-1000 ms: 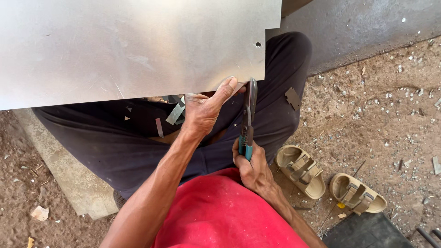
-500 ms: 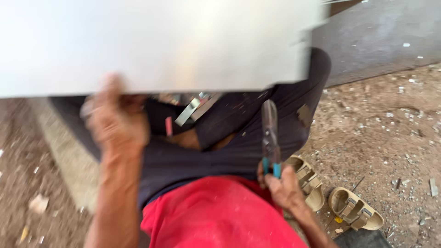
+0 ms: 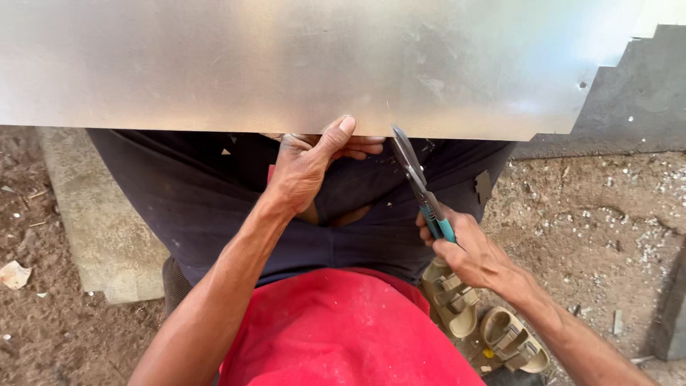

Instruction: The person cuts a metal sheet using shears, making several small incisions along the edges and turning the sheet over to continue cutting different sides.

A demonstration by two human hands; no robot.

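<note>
Left hand (image 3: 309, 168) grips the metal sheet's (image 3: 286, 64) lower edge at centre frame; right hand (image 3: 468, 250) clamps the snips (image 3: 418, 182) just beside it.

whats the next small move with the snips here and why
Probably close the tin snips to start the cut. Their open blades already sit at the near edge of the metal sheet, the right hand grips the teal handles, and the left hand pinches the sheet's edge just beside the blades, steadying it.
</note>
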